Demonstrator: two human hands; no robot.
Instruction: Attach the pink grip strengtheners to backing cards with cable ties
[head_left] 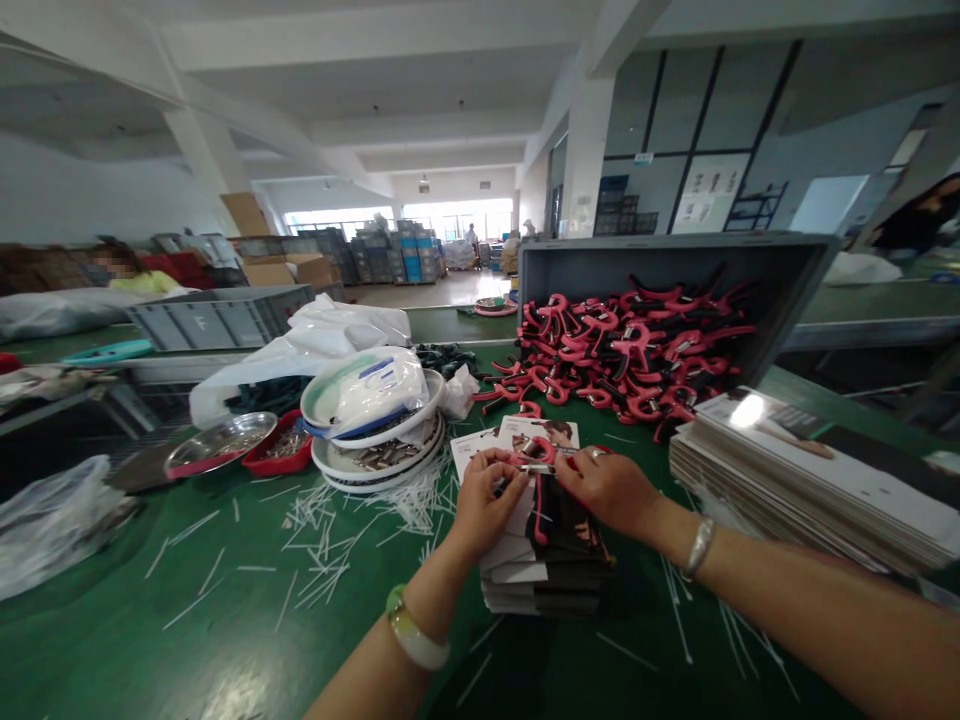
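Both hands meet over a stack of printed cards (517,590), around a pink-and-black plier-like clipper (541,500) with a metal part at its head. My left hand (484,498) pinches at the clipper's head; whether a thin tie is also between its fingers is too small to tell. My right hand (607,485) is closed around the clipper's other side, and its fingers partly hide the tool. Beneath it, the top cards show a picture and white margins. Behind the hands lies a heap of similar pink-and-black clippers (637,345), spilling from a tipped grey crate (795,300).
White plastic ties (322,545) are scattered over the green table (105,630). Left of the cards stand stacked white bowls (382,465) of metal parts, a red tray (281,455) and a steel dish (225,445). A card pile (810,490) stands on the right.
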